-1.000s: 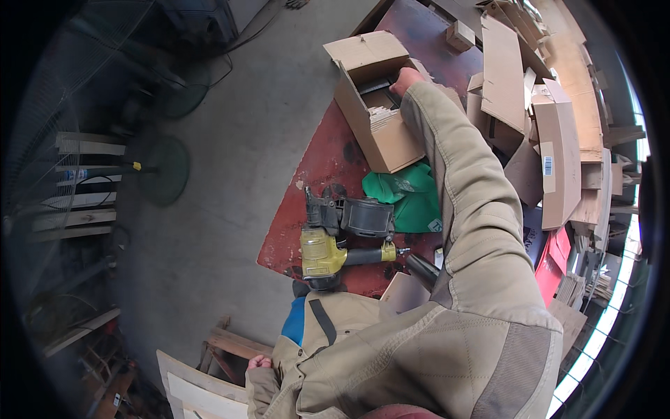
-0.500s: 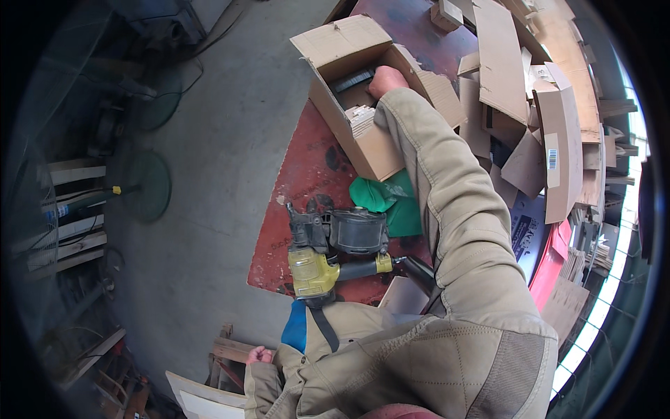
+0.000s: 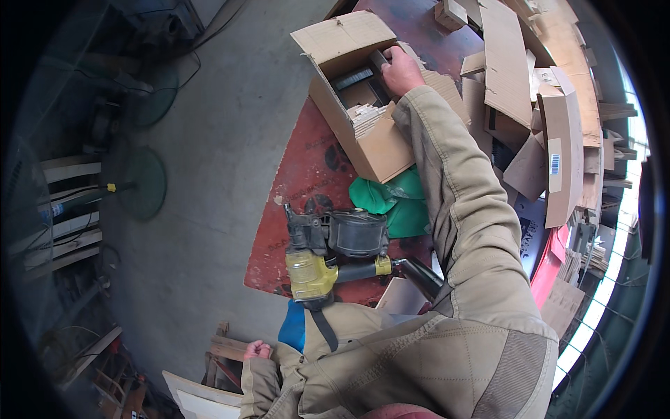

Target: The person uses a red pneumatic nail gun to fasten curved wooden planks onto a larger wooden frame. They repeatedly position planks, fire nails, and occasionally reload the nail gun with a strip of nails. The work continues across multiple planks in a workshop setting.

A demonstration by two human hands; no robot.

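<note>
My right hand [image 3: 403,72] is over the open cardboard box [image 3: 382,149], fingers closed on a dark narrow strip [image 3: 379,61] at its right inner wall. I cannot make out exactly what the strip is. Inside the box lie a grey ridged strip [image 3: 354,78] and a stack of thin pale pieces [image 3: 366,117]. My left hand [image 3: 258,350] hangs low beside my body, its fingers curled with nothing visible in them. Between my body and the box, a yellow and black coil nail gun [image 3: 312,274] lies on the red board [image 3: 276,255], its hose fitting to the right.
A green bag [image 3: 394,206] lies between box and nail gun. To the right are torn cardboard boxes [image 3: 504,63], a red sheet [image 3: 550,262] and wood offcuts [image 3: 572,269]. Grey floor [image 3: 202,160] runs along the left, with slatted wood [image 3: 70,220] beyond. Boards [image 3: 199,394] stand near my left hand.
My right hand has risen from inside the box to its right edge, now with a dark strip in its fingers. My left hand stays low by my side.
</note>
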